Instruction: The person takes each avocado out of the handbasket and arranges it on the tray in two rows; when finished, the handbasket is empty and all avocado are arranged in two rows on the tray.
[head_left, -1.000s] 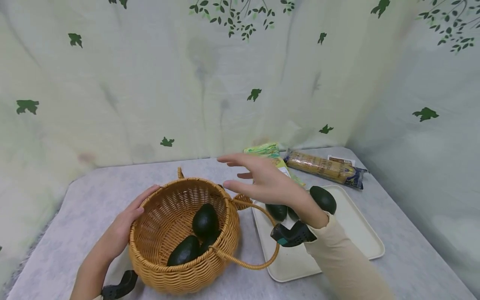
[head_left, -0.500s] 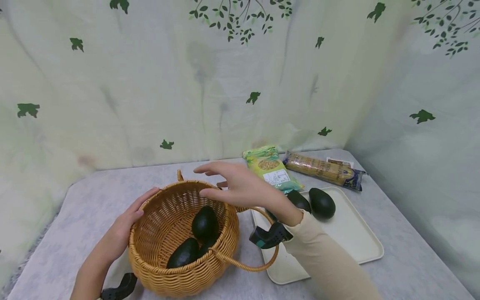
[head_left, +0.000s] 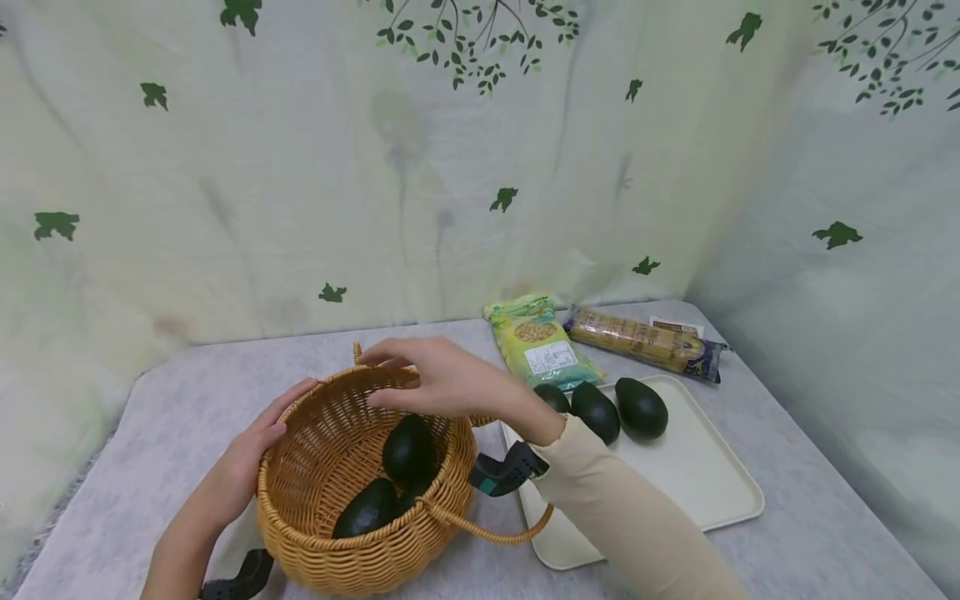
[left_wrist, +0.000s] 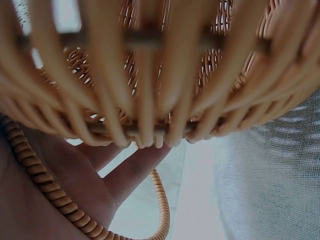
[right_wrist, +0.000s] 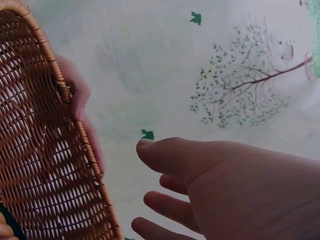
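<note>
A round wicker basket stands tilted on the table, with several dark green avocados inside. My left hand holds its left rim, thumb at the edge and fingers along the outside. In the left wrist view, the fingers touch the weave, and a wrapped handle crosses in front of the palm. Over the back right of the opening hovers my right hand, fingers loosely bent and apart. The right wrist view shows nothing in that right hand.
A cream tray lies right of the basket, with several avocados along its back left. Behind it are a green-yellow packet and a long pasta bag. One basket handle sticks out toward the tray. A leaf-printed curtain backs the table.
My right hand has moved left from beside the tray to over the basket, uncovering the packet and avocados on the tray. The left hand has stayed on the rim.
</note>
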